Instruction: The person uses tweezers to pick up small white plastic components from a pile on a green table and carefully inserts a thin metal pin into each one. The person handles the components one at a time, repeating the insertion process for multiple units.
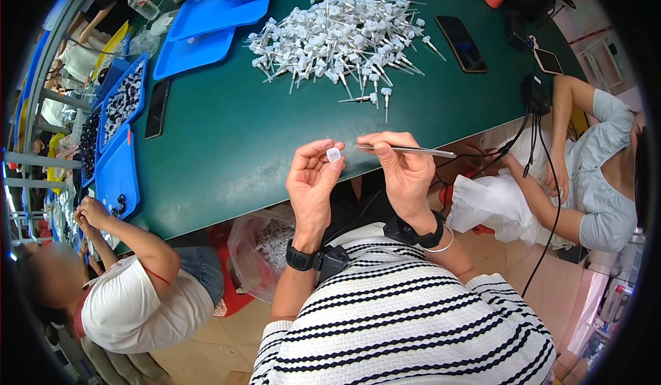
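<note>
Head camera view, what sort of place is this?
Likely a small-parts workshop or assembly room: a heap of small white parts lies on a long green table, and blue trays at its left side hold more little pieces.

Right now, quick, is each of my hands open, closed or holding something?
Left hand: closed, pinching a small white square piece.
Right hand: closed, holding slim metal tweezers.
</note>
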Demonstrator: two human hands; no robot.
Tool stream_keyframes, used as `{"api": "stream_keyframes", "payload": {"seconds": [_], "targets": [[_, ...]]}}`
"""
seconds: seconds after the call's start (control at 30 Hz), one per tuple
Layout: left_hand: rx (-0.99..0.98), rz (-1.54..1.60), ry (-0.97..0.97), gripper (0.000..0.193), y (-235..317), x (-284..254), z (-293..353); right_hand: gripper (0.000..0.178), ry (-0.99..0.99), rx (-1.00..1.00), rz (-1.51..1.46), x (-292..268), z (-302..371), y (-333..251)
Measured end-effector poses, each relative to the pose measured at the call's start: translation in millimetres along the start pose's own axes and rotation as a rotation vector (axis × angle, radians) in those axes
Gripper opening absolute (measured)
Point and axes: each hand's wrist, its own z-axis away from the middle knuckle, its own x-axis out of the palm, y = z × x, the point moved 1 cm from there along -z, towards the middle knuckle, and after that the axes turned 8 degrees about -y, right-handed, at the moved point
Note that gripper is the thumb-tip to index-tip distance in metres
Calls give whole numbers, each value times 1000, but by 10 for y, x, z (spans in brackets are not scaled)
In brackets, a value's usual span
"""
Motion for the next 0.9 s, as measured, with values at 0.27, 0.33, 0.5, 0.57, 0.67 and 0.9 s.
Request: {"api": "stream_keyframes", "payload": {"seconds": [0.27,0.33,0.5,0.57,0.67,0.9], "targets": [[-95,-111,37,24,328,-133,353,17,6,-9,13,-214,31,-15],[-234,-290,19,23,679,-325,743,18,44,11,19,-335,50,19],[-347,-1256,131,30,1099,-652,1409,19,110,72,-8,-560,82,206],[-210,-1152,106,25,1089,-543,1137,20,114,91,4,-598,64,270],[56,-1204,-34,13,982,-69,321,20,124,99,17,-645,10,340],[443,-1560,-417,13,-31,393,-1041,21,238,133,-1,-766,59,282]]}}
